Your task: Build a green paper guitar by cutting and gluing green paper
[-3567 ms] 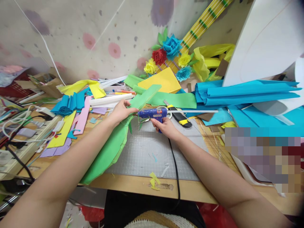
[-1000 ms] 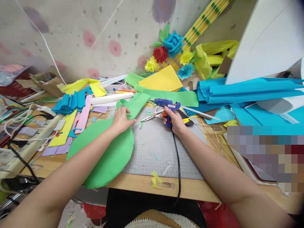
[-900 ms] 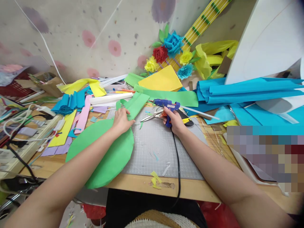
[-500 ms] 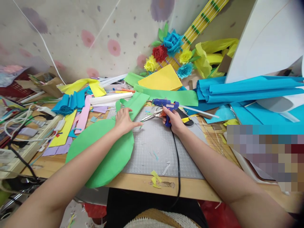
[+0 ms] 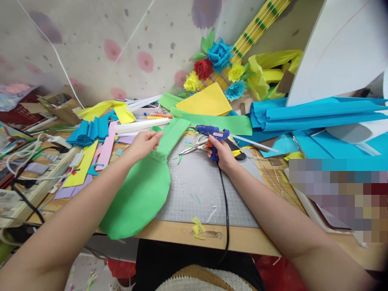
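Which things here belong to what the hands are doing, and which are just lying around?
In use: left hand pinching the green paper; right hand gripping the glue gun; cutting mat under the paper.
Lying about: scissors, knife, blue paper, yellow sheet, paper flowers.

Noted matt, faintly wrinkled paper in the green leaf cutout (image 5: 142, 194). Noted glossy blue plastic on the glue gun (image 5: 212, 131) and shiny metal on the scissors (image 5: 193, 148). Found a matt grey cutting mat (image 5: 194, 190) over smooth pale wood tabletop (image 5: 251, 241).
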`<control>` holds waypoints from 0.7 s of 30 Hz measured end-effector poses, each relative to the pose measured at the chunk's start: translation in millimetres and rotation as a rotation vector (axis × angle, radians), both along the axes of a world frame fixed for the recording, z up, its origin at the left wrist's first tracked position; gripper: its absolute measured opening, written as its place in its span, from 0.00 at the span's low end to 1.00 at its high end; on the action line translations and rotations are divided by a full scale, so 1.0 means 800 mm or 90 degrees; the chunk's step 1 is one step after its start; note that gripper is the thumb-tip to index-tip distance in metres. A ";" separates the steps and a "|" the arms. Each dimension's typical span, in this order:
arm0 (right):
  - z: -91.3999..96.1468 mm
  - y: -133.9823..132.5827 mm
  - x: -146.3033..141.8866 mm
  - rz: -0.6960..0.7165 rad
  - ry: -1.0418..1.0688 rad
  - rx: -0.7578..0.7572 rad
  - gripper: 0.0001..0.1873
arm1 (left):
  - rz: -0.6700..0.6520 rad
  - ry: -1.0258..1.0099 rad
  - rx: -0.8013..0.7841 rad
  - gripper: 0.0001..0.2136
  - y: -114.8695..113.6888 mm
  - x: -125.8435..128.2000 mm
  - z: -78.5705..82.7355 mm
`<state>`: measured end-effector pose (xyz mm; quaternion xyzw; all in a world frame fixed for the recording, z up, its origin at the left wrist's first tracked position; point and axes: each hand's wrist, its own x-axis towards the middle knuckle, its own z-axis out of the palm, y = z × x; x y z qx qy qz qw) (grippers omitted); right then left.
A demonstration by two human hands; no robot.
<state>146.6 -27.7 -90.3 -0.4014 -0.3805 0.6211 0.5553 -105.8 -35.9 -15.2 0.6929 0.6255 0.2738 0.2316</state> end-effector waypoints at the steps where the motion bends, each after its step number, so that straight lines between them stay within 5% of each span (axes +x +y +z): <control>1: 0.000 0.000 0.000 -0.001 0.002 -0.002 0.26 | -0.068 0.044 0.006 0.16 -0.003 -0.002 -0.002; 5: 0.000 0.000 -0.001 0.003 0.011 0.000 0.26 | -0.307 0.186 0.124 0.11 -0.016 -0.012 -0.015; 8: -0.001 0.000 -0.001 0.001 0.014 0.004 0.26 | -0.379 0.233 0.183 0.12 -0.024 -0.019 -0.027; 16: -0.002 0.000 -0.001 -0.003 0.015 0.011 0.25 | -0.428 0.320 0.180 0.13 -0.024 -0.014 -0.043; 21: -0.002 0.001 0.000 0.001 0.012 0.014 0.25 | -0.418 0.221 0.181 0.15 -0.026 -0.016 -0.041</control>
